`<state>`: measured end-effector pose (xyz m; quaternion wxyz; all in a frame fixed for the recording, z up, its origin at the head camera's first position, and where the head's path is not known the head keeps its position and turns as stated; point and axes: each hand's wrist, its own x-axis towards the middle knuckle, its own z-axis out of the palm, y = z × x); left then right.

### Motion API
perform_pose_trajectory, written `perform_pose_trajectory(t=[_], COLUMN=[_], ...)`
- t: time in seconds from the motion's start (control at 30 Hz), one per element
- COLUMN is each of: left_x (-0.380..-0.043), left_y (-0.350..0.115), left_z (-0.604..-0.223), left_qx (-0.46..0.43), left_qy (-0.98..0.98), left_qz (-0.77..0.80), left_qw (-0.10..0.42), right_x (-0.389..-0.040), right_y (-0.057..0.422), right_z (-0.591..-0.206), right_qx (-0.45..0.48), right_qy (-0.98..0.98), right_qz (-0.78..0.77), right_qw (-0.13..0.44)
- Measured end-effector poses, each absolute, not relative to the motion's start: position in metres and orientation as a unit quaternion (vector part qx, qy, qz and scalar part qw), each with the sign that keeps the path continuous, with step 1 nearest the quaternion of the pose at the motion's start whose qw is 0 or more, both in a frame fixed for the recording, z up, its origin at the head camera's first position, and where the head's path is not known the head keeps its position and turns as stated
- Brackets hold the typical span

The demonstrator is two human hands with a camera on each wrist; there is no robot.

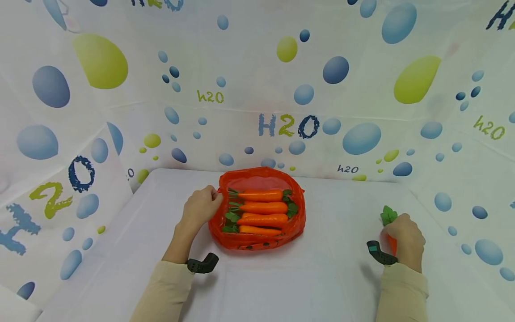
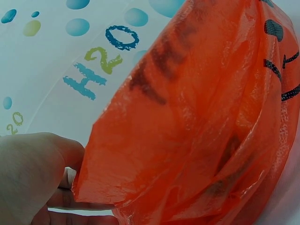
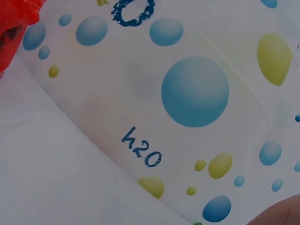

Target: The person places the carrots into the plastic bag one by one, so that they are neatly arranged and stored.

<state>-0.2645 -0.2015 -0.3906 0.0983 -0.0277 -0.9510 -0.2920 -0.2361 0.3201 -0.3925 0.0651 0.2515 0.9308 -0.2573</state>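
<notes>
A red plastic bag [image 1: 295, 228] stands open on the white table, its rim rolled wide. Inside lie several orange carrots [image 1: 263, 207] with green tops, side by side. My left hand [image 1: 202, 205] pinches the left edge of the bag between thumb and fingers; the left wrist view shows the thin red plastic [image 2: 140, 154] with black print stretching from the fingertips. Off to the right, my right hand [image 1: 405, 235] grips another carrot [image 1: 392, 243], its leafy green top [image 1: 388, 215] poking out beyond the fingers. Most of that carrot is hidden by the hand.
The white tabletop [image 1: 334, 277] spreads around the bag and between both hands. Behind it and along the sides hangs a white sheet [image 1: 241, 53] printed with blue and green drops and H2O lettering. Each wrist wears a black band [image 1: 203, 264].
</notes>
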Motion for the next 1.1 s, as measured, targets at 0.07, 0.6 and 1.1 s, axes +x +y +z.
perform_pose_trajectory(t=[0.07,0.6,1.1], left_x=[-0.264,-0.265,-0.263], left_y=[-0.202,-0.202,-0.201], left_z=[-0.391,-0.39,-0.39], left_qx=[-0.027,-0.023,-0.027], left_qy=[-0.951,-0.953,-0.955], left_qz=[-0.291,-0.288,-0.28], left_qw=[0.098,0.09,0.094], right_x=[-0.236,-0.246,-0.255], right_y=[0.319,0.317,0.302], right_z=[-0.392,-0.392,-0.386], right_qx=[0.253,0.22,0.202], right_qy=[0.929,0.93,0.933], right_qz=[-0.261,-0.287,-0.296], right_qw=[0.07,0.066,0.045])
